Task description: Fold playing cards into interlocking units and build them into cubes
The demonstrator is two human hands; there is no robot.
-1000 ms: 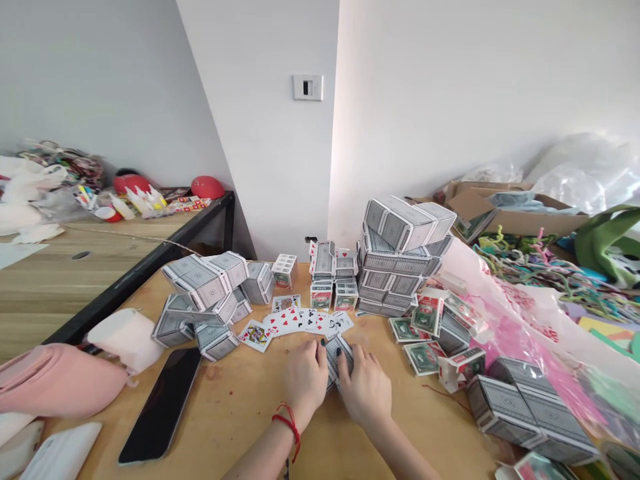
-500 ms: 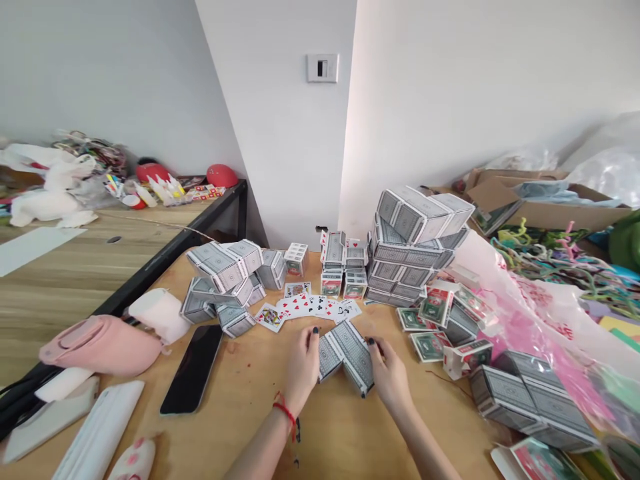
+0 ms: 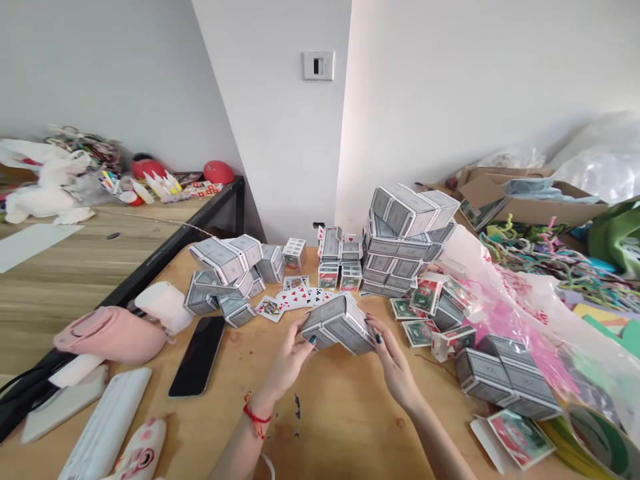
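A block folded from grey-backed playing cards [image 3: 336, 325] is held above the table between my two hands. My left hand [image 3: 290, 353] grips its left end, thumb on the near face and fingers behind. At its right end my right hand [image 3: 393, 357] pinches the edge, thumb and fingertips against the card. Just beyond the block lies a fanned row of face-up cards [image 3: 295, 298]. Similar card blocks form a tall stack [image 3: 400, 247] at the back right and a lower pile [image 3: 225, 263] at the back left.
A black phone [image 3: 197, 357], a pink pouch [image 3: 113, 333] and a white keyboard [image 3: 107, 423] lie to the left. On the right are card boxes [image 3: 417, 333], another card block [image 3: 505, 377], pink plastic wrap [image 3: 493, 300] and a tape roll [image 3: 595, 433].
The card block has risen and tipped, so its side faces now show. Both hands moved up with it and turned at the wrists. The camera view has shifted slightly.
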